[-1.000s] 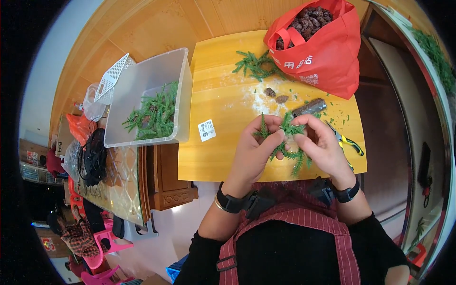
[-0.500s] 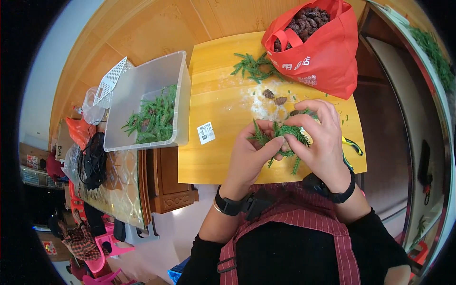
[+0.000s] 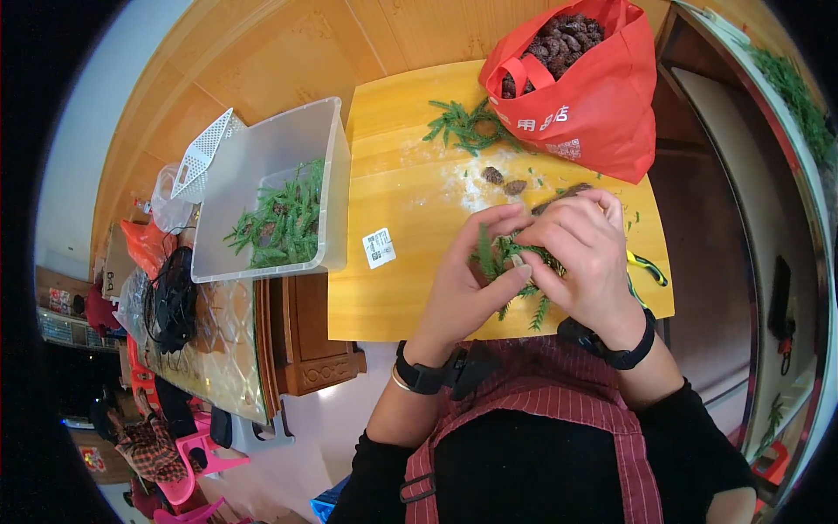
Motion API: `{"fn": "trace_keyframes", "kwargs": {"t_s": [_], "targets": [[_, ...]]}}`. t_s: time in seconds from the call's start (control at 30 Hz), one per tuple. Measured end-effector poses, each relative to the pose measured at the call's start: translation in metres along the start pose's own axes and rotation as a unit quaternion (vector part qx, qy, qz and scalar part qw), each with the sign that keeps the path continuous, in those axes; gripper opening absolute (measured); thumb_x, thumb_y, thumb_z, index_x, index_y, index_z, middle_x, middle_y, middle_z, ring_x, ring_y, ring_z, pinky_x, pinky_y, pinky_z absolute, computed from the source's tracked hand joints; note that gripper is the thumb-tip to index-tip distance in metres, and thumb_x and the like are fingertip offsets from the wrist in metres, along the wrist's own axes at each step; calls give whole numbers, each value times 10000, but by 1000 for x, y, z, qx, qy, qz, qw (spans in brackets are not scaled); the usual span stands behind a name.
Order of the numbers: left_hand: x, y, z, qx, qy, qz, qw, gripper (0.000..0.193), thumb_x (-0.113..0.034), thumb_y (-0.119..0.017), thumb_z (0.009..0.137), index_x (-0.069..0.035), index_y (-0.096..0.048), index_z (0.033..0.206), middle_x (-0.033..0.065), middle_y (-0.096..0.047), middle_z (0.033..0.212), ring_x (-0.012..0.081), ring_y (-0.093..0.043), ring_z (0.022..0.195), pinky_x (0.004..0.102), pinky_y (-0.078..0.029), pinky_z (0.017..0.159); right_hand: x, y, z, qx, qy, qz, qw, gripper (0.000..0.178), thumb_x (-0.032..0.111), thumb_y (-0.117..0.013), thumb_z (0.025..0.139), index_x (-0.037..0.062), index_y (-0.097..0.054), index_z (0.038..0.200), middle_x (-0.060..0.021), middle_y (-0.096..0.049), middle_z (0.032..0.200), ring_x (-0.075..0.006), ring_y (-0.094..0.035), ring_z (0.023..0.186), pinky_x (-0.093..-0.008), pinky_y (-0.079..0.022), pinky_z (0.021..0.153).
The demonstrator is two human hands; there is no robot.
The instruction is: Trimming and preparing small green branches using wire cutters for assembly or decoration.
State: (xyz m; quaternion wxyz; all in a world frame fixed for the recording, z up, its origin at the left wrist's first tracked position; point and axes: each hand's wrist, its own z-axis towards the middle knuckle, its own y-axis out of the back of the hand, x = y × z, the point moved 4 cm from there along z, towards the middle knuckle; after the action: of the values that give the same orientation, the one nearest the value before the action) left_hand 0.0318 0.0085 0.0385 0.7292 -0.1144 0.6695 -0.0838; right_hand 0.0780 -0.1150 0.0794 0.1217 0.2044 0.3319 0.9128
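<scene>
A green artificial pine sprig (image 3: 486,251) is held between my hands above the front part of the yellow table. My left hand (image 3: 467,284) closes round its left side, thumb tip pointing in at the middle. From the other side my right hand (image 3: 583,253) pinches the sprig, its fingers curled and nearly meeting the left thumb. Needles stick out below the thumbs. The middle of the sprig is hidden by my fingers. Just beyond my right fingers lies a brown pine cone (image 3: 563,196), partly covered. Two more, a pine cone (image 3: 492,175) and its neighbour, rest farther back.
A clear plastic bin (image 3: 336,188) with finished-looking green sprigs stands at the left. A red bag (image 3: 602,105) full of pine cones sits back right. Loose greenery (image 3: 467,127), white powder, a white label (image 3: 378,248) and a yellow-black handled tool (image 3: 648,267) lie on the table (image 3: 393,306).
My right fingers have curled further over the sprig, and my left fingers have risen around it. The sprig is now more covered. Bin and bag stay put.
</scene>
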Motion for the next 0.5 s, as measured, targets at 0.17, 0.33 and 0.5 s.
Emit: {"fn": "trace_keyframes", "kwargs": {"t_s": [0.17, 0.33, 0.5], "targets": [[7, 3, 1, -5, 18, 22, 1000, 468, 4, -637, 751, -25, -457, 1181, 54, -507, 1089, 73, -524, 834, 195, -438, 667, -4, -1, -4, -6, -11, 13, 1000, 219, 75, -672, 572, 96, -578, 768, -46, -535, 758, -224, -540, 786, -381, -365, 790], [15, 10, -1, -39, 51, 82, 995, 390, 6, -663, 743, -20, -505, 1099, 34, -516, 1011, 76, -515, 849, 215, -446, 718, -4, 2, -6, -18, -10, 12, 1000, 239, 66, -672, 562, 83, -563, 774, -58, -529, 762, -237, -535, 778, -379, -367, 772], [3, 0, 1, -36, -48, 11, 998, 408, 25, -659, 728, -11, -498, 1101, 18, -504, 959, 65, -497, 819, 194, -422, 691, -4, 3, -8, -26, -8, 24, 999, 264, 58, -682, 545, 83, -564, 780, -58, -534, 769, -243, -536, 789, -381, -369, 775]]}}
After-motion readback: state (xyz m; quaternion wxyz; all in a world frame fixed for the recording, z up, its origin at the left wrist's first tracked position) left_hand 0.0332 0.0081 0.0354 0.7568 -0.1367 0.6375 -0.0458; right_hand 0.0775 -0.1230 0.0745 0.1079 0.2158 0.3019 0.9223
